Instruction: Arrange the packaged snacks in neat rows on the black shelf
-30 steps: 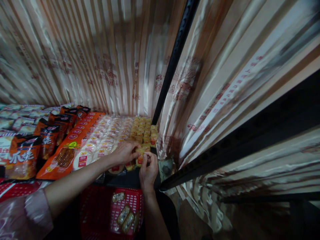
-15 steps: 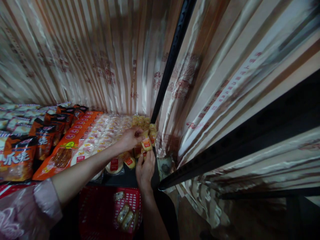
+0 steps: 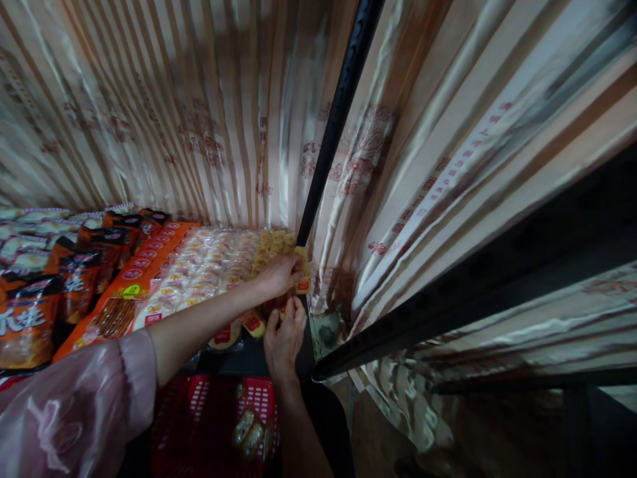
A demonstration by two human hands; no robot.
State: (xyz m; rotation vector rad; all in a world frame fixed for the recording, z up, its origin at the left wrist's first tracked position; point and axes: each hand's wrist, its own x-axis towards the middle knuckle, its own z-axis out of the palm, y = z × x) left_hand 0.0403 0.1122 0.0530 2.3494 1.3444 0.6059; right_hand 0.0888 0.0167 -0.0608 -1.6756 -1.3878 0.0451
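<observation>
1. Yellow packs [image 3: 273, 244] are being kept in close rows at the right end of the shelf [image 3: 216, 364]; one labelled pack [image 3: 302, 284] is being shown beside the left fingertips, near the foot of the black post [image 3: 338, 119].
2. The left hand [image 3: 279, 275] is being extended farther over the rows than half a second ago, when a pack was being held up plainly in its fingers. Whether that pack is now being covered by the hand, or is the one by the post, cannot be told.
3. The left grip is being curled downward; whether it is being clenched on a pack or relaxed cannot be told.
4. The right hand [image 3: 284, 338] is being held nearer the body, its fingers bent beside a mostly hidden pack [image 3: 282, 311]; its hold cannot be told either.
5. Judging by this shift, the lifted pack is apparently being brought closer to the others.
6. A tilted pack [image 3: 253, 323] is being left near the front edge, with round white packs [image 3: 189, 275] being lined up further left.
7. Below, small packs [image 3: 249, 431] are being held in a red basket [image 3: 192, 435].
</observation>
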